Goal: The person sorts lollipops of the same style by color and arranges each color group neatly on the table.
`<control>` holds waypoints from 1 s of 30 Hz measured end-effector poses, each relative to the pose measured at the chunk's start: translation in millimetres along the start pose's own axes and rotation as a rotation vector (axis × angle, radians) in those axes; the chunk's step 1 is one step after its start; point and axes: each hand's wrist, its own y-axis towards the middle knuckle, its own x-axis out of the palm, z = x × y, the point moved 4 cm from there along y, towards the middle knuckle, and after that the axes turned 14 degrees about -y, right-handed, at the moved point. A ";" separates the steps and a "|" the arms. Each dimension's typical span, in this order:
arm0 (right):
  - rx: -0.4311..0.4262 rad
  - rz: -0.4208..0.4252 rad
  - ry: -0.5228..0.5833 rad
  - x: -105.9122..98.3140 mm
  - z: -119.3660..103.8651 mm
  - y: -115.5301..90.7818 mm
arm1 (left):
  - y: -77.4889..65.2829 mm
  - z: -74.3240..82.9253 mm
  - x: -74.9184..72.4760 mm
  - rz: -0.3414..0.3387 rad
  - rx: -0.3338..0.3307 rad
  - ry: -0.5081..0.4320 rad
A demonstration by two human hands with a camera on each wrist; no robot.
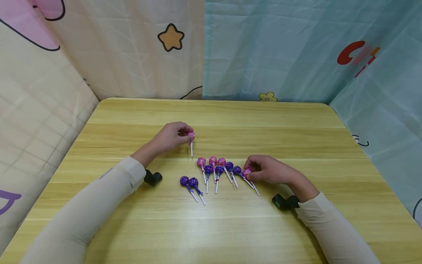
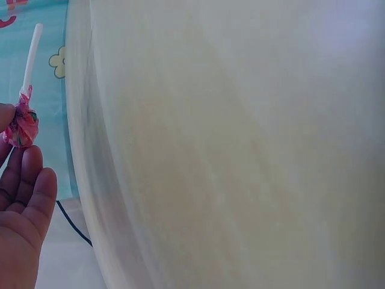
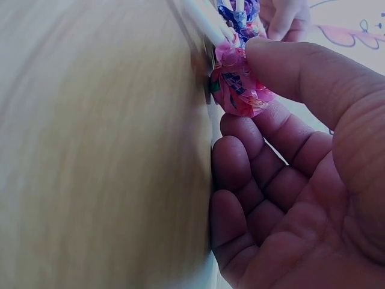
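Note:
My left hand (image 1: 173,135) pinches a pink-wrapped lollipop (image 1: 192,136) by its head, the white stick pointing toward me; the left wrist view shows the same pink lollipop (image 2: 23,126) between thumb and fingers. At the right end of the group, my right hand (image 1: 268,169) pinches another pink lollipop (image 1: 246,173) by its wrapped head. In the right wrist view thumb and fingertips close on that pink head (image 3: 237,87). Between the hands lie several lollipops, with pink ones (image 1: 213,160) behind and purple ones (image 1: 219,170) mostly in front.
Two purple lollipops (image 1: 193,182) lie apart, nearer me on the left. The wooden table (image 1: 211,234) has its far edge against printed curtains (image 1: 263,47). A black wrist camera (image 1: 153,178) sits at the left cuff, another camera (image 1: 285,202) at the right.

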 end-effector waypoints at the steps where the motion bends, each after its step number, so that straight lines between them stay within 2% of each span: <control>1: 0.000 0.000 0.001 -0.1 0.3 0.1 | 1.9 -0.1 -0.2 0.001 0.001 0.003; 19: -0.010 -0.004 -0.004 -2.8 0.3 0.4 | 23.5 -5.7 -10.4 0.003 -0.041 0.035; 30: 0.001 -0.013 -0.002 -4.5 0.3 1.2 | 35.0 -7.7 -15.2 0.046 -0.070 0.030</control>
